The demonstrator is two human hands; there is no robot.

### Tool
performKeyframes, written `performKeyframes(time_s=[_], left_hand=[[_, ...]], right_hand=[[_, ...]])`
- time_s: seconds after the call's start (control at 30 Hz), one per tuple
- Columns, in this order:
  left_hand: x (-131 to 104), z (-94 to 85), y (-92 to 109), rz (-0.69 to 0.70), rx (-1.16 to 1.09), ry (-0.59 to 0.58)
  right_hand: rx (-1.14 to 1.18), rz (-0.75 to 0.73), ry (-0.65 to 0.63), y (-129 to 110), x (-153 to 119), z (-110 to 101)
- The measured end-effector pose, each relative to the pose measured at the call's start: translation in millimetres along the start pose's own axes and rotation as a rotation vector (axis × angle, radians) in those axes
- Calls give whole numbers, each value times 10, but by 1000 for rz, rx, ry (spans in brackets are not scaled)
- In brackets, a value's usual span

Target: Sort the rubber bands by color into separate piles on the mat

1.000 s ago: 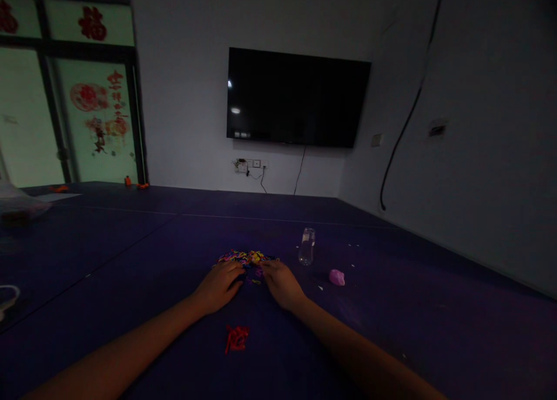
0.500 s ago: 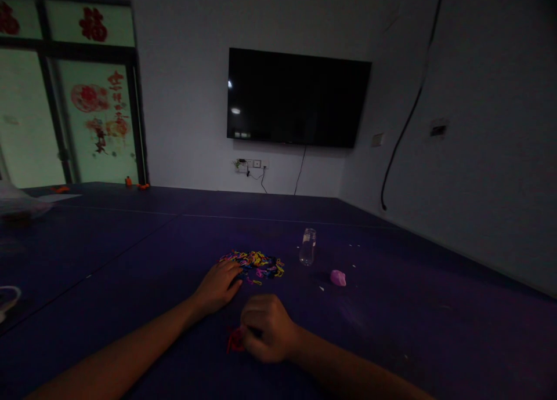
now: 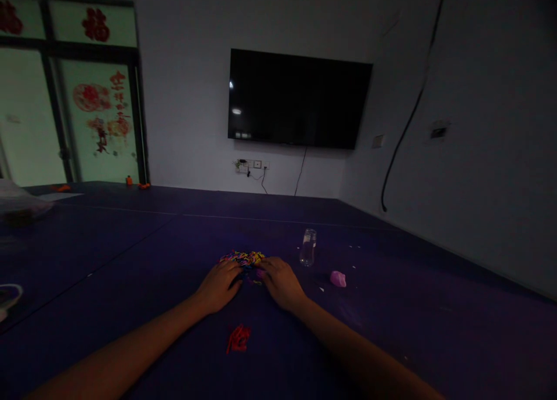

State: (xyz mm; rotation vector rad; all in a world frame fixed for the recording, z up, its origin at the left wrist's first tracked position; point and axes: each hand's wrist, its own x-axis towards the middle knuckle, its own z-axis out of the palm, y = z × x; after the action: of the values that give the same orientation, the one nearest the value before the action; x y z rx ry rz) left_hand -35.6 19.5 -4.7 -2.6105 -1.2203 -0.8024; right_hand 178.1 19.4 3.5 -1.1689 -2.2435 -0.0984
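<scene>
- A pile of mixed, many-coloured bands (image 3: 241, 257) lies on the purple surface (image 3: 391, 313); it serves as the dial's centre here, with 12 o'clock pointing straight up the view.
- The left hand (image 3: 221, 287) rests at 7 to 8 o'clock, its fingers loosely extended over the pile's near edge, thumb apart, gripping nothing.
- The right hand (image 3: 282, 284) sits at 4 o'clock, fingertips bent onto the pile; I cannot tell whether they pinch any bands.
- At 6 o'clock, 1 small red heap (image 3: 238, 338) lies apart from both hands.
- A clear bottle (image 3: 308, 248) stands between 2 and 3 o'clock.
- A pink lump (image 3: 338, 279) lies between 3 and 4 o'clock.
</scene>
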Motion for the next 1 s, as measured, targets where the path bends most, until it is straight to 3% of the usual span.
performKeyframes(time_s=[0.13,0.57,1.0], left_hand=[[3,15,-14,-8,-15,3],[12,-14,19,-37,9,-49],[17,-25,20,-37,5,-58]], right_hand=[[-46,-6,-76,106,-7,50],[-96,-28,-248,82,-4,27],[-78,-20,-232,77,0,45]])
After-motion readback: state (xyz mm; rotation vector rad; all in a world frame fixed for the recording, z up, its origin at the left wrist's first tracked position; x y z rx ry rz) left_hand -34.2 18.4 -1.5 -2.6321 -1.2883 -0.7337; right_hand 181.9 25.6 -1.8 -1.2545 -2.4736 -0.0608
